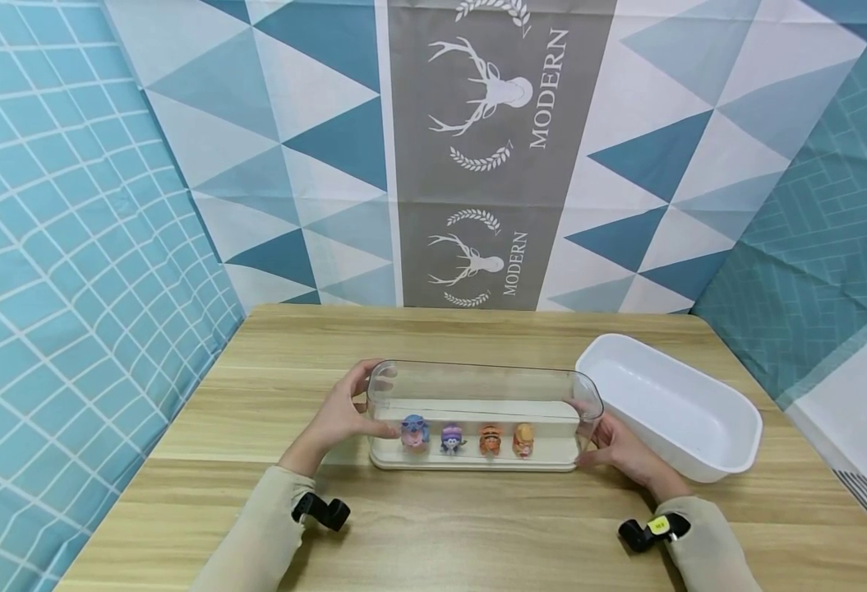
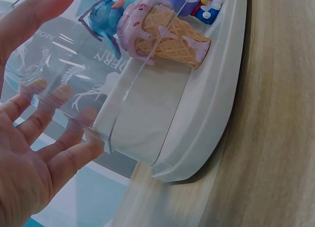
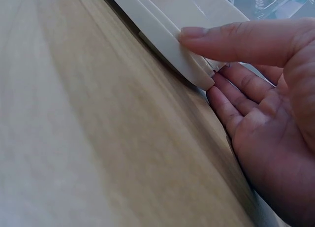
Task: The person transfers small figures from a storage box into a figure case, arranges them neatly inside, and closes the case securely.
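A clear display box cover [image 1: 477, 380] stands over a cream base [image 1: 470, 466] near the middle of the table. Inside it is a row of small figurines, among them a blue figure on an ice cream cone [image 2: 165, 37], a purple one [image 1: 451, 439], and an orange striped one [image 1: 489, 441]. My left hand [image 1: 344, 409] grips the cover's left end, thumb at the front and fingers round the side. At the opposite end my right hand [image 1: 621, 450] pinches the base's corner, its thumb [image 3: 216, 37] on the front rim. Whether the cover sits fully down cannot be told.
A white rectangular basin [image 1: 673, 403] stands at the right, close behind my right hand. The wooden table [image 1: 507, 526] ends at a patterned cloth backdrop [image 1: 329, 164]. Tiled-print cloth [image 1: 71, 205] hangs along the left side.
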A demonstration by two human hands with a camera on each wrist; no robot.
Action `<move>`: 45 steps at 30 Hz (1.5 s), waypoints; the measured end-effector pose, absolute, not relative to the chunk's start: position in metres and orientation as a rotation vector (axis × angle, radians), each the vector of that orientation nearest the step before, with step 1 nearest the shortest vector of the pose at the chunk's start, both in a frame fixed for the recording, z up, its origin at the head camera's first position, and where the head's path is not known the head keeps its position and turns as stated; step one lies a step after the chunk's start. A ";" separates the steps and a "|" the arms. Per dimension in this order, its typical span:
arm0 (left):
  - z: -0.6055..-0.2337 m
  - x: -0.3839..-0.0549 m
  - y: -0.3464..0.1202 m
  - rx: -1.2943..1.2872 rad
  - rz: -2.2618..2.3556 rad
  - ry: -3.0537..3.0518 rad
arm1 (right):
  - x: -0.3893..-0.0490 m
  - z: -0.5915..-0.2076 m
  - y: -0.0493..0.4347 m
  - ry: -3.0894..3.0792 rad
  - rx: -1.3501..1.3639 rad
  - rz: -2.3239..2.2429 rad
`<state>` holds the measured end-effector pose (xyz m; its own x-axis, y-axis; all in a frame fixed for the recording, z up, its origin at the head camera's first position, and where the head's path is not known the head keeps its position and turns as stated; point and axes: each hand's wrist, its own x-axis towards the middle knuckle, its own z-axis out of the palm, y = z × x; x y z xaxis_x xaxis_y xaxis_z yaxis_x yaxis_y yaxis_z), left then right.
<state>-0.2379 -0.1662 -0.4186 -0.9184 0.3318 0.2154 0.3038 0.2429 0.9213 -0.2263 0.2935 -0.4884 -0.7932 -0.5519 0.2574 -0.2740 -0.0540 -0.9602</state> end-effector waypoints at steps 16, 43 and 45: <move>-0.427 -0.241 -0.168 0.624 1.757 2.452 | -0.226 -0.487 0.293 1.981 -0.983 -1.923; -0.433 -0.240 -0.171 0.743 1.628 2.480 | -0.223 -0.487 0.292 2.140 -0.867 -1.850; -0.434 -0.240 -0.171 0.732 1.602 2.501 | -0.223 -0.486 0.292 2.142 -0.864 -1.846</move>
<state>-0.2402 -0.1708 -0.4335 -0.8824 0.4337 0.1825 0.3471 0.3380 0.8748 -0.2228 0.2918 -0.4860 -0.8137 -0.5345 0.2285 -0.3049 0.0578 -0.9506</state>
